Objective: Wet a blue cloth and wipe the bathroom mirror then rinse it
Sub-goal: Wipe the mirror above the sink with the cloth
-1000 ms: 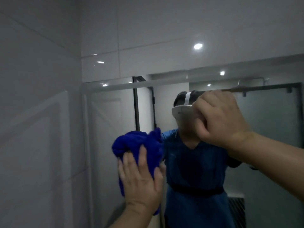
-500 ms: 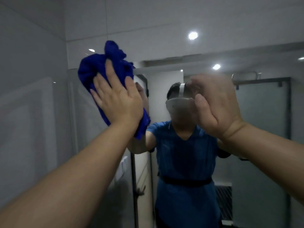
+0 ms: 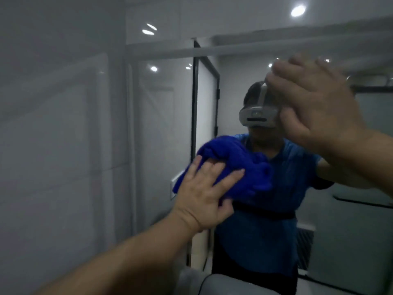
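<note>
Nearest you, your left hand (image 3: 202, 194) lies with its fingers spread and released, not clenched. It presses the blue cloth (image 3: 238, 167) against the bathroom mirror (image 3: 161, 124), well in from the left edge and below mid-height. Your right hand (image 3: 314, 109) is raised higher and to the right, fingers straight and holding nothing. It is blurred, so whether the palm touches the glass cannot be told.

Judgement: the wiping step is in hand and the rinse is not yet done. The next stroke calls for steady pressure, with the bunched cloth kept under the palm.

Room: bare glass lies open toward the mirror's left edge, which meets the tiled wall (image 3: 53, 135), and up to its top edge. The right hand covers the upper right glass and would have to move aside before that part can be wiped.
</note>
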The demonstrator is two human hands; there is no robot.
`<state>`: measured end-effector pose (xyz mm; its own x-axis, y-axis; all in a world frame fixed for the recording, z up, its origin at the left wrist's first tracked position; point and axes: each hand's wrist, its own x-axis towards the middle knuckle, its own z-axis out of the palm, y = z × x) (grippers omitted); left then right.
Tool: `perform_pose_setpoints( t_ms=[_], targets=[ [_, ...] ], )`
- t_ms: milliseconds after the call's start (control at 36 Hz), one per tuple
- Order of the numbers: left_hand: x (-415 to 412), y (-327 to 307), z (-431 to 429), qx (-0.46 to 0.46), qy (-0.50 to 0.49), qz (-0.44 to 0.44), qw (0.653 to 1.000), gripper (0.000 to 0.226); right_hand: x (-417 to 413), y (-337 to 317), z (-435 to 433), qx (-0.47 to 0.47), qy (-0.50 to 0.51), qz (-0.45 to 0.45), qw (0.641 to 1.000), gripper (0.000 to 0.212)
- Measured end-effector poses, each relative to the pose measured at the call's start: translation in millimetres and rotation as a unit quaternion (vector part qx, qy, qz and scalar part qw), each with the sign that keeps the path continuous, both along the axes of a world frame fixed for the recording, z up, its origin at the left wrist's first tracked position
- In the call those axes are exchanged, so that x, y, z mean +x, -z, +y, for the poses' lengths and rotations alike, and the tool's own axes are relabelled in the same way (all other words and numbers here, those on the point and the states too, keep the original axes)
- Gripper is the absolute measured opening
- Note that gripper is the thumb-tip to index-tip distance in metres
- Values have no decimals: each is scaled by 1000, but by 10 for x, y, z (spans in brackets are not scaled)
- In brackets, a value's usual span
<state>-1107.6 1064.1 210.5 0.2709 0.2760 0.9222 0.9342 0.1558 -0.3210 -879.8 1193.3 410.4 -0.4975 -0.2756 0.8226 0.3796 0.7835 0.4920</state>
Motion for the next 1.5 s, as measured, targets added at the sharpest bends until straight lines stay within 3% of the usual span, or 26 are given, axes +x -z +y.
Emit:
perform_pose_setpoints(
  t_ms=[111, 222, 278, 333, 472, 611, 694, 833, 889, 1000, 1083, 1139, 1194, 1278, 1361, 1444, 1500],
  targets=[
    [-414, -358, -258, 99, -47, -155, 982, 79, -30, 25, 12, 19, 29, 10, 999, 67],
    [-577, -1186, -326, 248, -24, -354, 901, 75, -54, 38, -4, 26, 46, 16, 998, 68],
    [-603, -1465, -341, 290, -20, -397, 871, 75, -62, 47, -11, 26, 43, 25, 998, 67],
    [-602, -1486, -332, 289, -30, -398, 870, 75, -70, 47, -19, 26, 37, 34, 998, 66],
    [-693, -844, -376, 240, -50, -370, 896, 76, -83, 81, -29, 14, 43, 45, 998, 65],
    [-635, 298, -410, 199, -73, -432, 877, 82, -197, 185, 76, -11, 45, 28, 999, 54],
    [-442, 875, -422, 172, -78, -504, 843, 84, -236, 251, 195, -2, 39, 21, 999, 54],
    [-220, 1497, -384, 159, -121, -584, 787, 70, -250, 248, 247, 26, 70, 9, 997, 66],
    [-147, 1486, -399, 159, -109, -614, 765, 81, -238, 209, 203, 36, 69, 16, 997, 67],
    [60, 1353, -194, 245, -107, -627, 731, 91, -122, 80, 38, 39, 62, 42, 996, 65],
    [316, 1166, -3, 261, -103, -689, 668, 94, -82, 63, -65, 19, 52, 43, 998, 65],
    [605, 1063, 118, 260, -91, -707, 652, 92, -57, 59, -99, 15, 46, 37, 998, 65],
    [959, 1048, 242, 227, -76, -681, 692, 93, -51, 55, -94, 14, 44, 32, 998, 65],
    [1434, 1231, 382, 96, -85, -568, 813, 89, -61, 50, -57, 12, 41, 30, 999, 64],
    [1458, 1360, 343, 30, -93, -420, 902, 89, -41, 44, -53, 11, 7, 36, 999, 63],
    [896, 1320, 77, 20, -68, -240, 968, 82, -23, 34, -67, 6, -12, 35, 999, 62],
    [375, 1130, -185, -20, -65, -176, 982, 82, -12, 36, -88, -4, -4, 26, 1000, 63]
  ],
)
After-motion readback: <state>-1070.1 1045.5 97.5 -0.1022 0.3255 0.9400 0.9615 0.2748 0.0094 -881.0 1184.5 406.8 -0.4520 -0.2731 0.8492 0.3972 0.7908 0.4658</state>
